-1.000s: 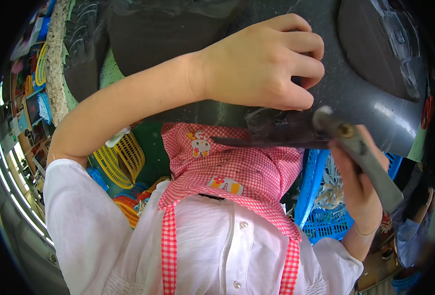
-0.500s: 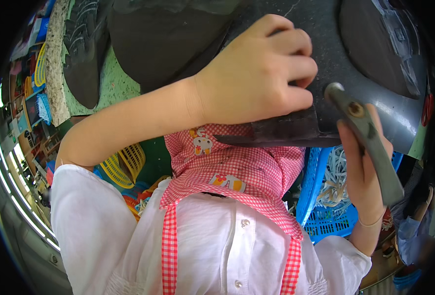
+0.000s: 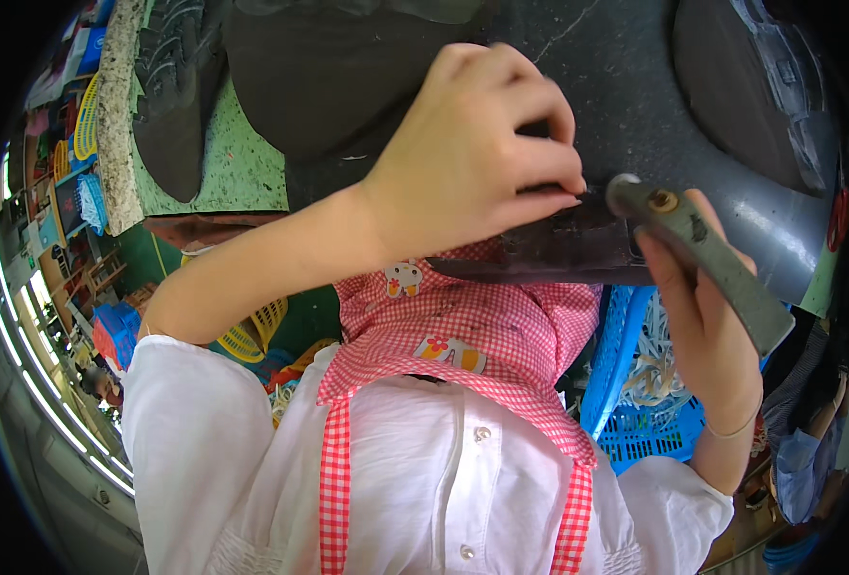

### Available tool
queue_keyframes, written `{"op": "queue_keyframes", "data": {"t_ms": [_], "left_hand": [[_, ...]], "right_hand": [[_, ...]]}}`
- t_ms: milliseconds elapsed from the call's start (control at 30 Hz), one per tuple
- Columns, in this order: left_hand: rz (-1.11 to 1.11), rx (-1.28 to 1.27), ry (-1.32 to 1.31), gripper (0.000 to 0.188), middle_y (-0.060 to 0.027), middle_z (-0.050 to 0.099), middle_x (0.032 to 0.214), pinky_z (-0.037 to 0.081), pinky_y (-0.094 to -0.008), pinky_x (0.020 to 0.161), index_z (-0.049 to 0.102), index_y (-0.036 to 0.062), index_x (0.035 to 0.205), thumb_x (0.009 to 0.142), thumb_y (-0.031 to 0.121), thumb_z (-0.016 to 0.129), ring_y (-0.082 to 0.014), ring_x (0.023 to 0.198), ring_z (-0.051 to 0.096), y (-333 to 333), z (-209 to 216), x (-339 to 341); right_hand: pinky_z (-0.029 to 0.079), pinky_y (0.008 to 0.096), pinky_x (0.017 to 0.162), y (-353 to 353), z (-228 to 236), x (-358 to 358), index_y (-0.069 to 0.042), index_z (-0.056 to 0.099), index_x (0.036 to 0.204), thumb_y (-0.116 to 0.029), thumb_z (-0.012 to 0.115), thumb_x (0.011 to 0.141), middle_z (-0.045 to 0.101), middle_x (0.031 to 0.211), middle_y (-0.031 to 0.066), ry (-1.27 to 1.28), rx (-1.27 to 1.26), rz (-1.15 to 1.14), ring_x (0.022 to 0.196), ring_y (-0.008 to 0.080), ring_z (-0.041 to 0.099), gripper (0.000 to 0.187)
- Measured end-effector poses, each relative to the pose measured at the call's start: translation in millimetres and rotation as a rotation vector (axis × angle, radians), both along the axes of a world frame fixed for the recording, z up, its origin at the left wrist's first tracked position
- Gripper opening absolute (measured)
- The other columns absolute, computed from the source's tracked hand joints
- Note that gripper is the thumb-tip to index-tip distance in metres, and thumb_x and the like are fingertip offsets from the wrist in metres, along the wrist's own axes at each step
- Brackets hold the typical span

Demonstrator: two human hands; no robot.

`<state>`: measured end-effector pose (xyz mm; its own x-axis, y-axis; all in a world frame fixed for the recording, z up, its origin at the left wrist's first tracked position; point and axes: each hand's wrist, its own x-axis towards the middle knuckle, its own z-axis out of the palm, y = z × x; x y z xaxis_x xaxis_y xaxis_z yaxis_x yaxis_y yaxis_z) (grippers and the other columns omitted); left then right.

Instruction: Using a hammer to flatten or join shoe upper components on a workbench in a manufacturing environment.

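While your right hand clasps the hammer beside the dark piece at the near edge of the bench, your left hand curls its fingers; their grip cannot be told. Expect the hammer to be rigid, head-heavy; hold it just beneath its head.

No words or numbers can be read; the dark mark on the hammer, right of centre, is illegible.

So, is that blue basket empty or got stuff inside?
Not empty: pale strips lie inside the blue basket. How full, I can't tell.
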<state>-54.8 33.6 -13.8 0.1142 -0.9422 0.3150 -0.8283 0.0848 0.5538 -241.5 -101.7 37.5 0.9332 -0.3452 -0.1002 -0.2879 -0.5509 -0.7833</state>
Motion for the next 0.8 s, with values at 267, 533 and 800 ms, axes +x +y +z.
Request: {"op": "queue_keyframes", "data": {"t_ms": [267, 533, 800], "left_hand": [[0.183, -0.004, -0.119, 0.017, 0.0059, 0.059, 0.083, 0.036, -0.0377, 0.082, 0.068, 0.0187, 0.077, 0.062, 0.019, 0.077, -0.0183, 0.09, 0.051, 7, 2, -4], [0.039, -0.065, -0.233, 0.021, 0.0054, 0.058, 0.082, 0.039, -0.0373, 0.08, 0.067, 0.017, 0.077, 0.058, 0.016, 0.075, -0.0178, 0.087, 0.054, 15, -5, -15], [0.11, -0.012, -0.147, 0.02, 0.0033, 0.058, 0.084, 0.039, -0.0374, 0.08, 0.067, 0.0166, 0.077, 0.06, 0.017, 0.075, -0.0181, 0.086, 0.054, 16, 2, -12]], "right_hand": [[0.043, 0.0267, 0.057, 6, 3, 2, 0.008, 0.053, 0.119, 0.002, 0.063, 0.087, 0.059, 0.079, 0.0095, 0.11, -0.093, 0.106, 0.064, 0.0108, 0.053, 0.034], [0.038, 0.0255, 0.052, 3, 0, 7, 0.001, 0.053, 0.094, -0.003, 0.057, 0.09, 0.043, 0.068, 0.0099, -0.003, 0.043, -0.017, 0.056, 0.0151, 0.041, 0.007], [0.044, 0.0244, 0.06, -2, 11, 13, 0.008, 0.051, 0.121, 0.0, 0.058, 0.089, 0.065, 0.085, 0.011, 0.359, 0.005, 0.201, 0.066, 0.0124, 0.056, 0.033]]}}
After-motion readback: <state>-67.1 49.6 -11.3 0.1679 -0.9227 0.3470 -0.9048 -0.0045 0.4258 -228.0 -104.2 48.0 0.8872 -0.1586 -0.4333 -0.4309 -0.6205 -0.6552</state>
